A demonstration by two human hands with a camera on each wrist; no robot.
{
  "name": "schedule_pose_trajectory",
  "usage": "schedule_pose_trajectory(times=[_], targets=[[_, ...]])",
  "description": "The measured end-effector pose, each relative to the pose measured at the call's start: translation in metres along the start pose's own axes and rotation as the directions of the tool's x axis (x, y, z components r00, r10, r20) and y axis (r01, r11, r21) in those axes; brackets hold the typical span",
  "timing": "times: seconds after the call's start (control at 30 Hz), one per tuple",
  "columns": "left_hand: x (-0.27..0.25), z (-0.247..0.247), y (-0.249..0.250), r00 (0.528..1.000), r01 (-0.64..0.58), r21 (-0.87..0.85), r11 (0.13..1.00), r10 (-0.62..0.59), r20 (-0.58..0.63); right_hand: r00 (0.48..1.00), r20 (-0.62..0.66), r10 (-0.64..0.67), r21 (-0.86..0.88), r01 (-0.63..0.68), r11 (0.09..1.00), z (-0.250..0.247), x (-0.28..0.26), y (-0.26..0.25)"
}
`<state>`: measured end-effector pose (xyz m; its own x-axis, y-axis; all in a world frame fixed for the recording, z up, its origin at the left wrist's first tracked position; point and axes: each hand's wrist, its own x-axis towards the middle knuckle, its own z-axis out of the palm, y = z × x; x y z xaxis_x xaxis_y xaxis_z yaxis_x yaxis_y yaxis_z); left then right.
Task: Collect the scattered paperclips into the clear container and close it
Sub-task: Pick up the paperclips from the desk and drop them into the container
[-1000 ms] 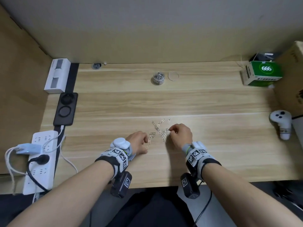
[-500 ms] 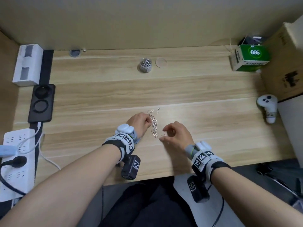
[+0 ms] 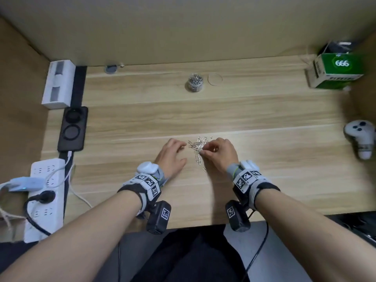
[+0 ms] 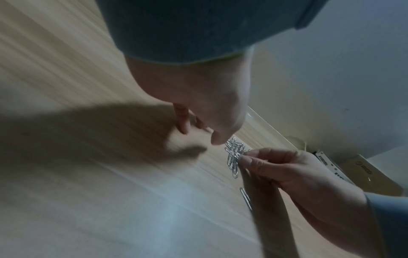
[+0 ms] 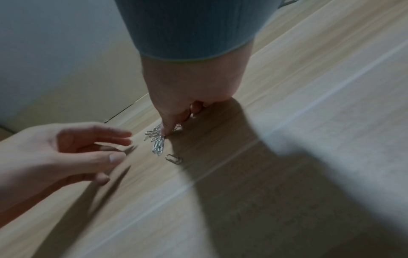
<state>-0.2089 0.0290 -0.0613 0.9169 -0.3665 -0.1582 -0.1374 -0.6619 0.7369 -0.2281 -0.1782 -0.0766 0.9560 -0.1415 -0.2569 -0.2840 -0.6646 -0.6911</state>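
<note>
Several silver paperclips (image 3: pixel 198 146) lie bunched in a small pile on the wooden desk (image 3: pixel 264 180), and one stray clip (image 3: pixel 204 169) lies just nearer me. My right hand (image 3: pixel 201 152) pinches clips at the pile's near right side with thumb and forefinger; the left wrist view shows this pinch on the paperclips (image 4: pixel 234 157). My left hand (image 3: pixel 184 153) hovers just left of the pile with fingers relaxed and spread, holding nothing. At the back stands the clear container (image 3: pixel 195 82), uncovered and partly filled with clips. Its round clear lid (image 3: pixel 215 79) lies flat to its right.
A white power strip (image 3: pixel 43 192), a black charging pad (image 3: pixel 72 129) and a white box (image 3: pixel 59 84) line the left side. A green box (image 3: pixel 337 71) sits back right and a white controller (image 3: pixel 361 139) at the right edge. The desk's front edge runs just below my wrists.
My right hand has moved in to the pile and pinched clips. My left hand has drawn slightly left off the pile and spread its fingers. The clips are bunched tighter.
</note>
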Motion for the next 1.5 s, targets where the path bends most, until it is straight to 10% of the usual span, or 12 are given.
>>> schedule_pose_trajectory(times=[0.23, 0.7, 1.5], targets=[[0.017, 0.006, 0.025, 0.992, 0.034, 0.330, 0.944, -0.072, 0.104, 0.988, -0.144, 0.052, 0.072, -0.042, 0.997, -0.020, -0.005, 0.015], [0.031, 0.010, 0.013, 0.993, 0.098, 0.222, 0.970, -0.111, 0.049, 0.984, 0.154, -0.085, -0.222, 0.119, 0.968, -0.015, -0.010, 0.003], [0.023, 0.006, 0.012, 0.976, 0.139, 0.328, 0.934, -0.185, 0.116, 0.999, 0.031, -0.040, -0.113, 0.043, 0.993, -0.007, 0.007, -0.006]])
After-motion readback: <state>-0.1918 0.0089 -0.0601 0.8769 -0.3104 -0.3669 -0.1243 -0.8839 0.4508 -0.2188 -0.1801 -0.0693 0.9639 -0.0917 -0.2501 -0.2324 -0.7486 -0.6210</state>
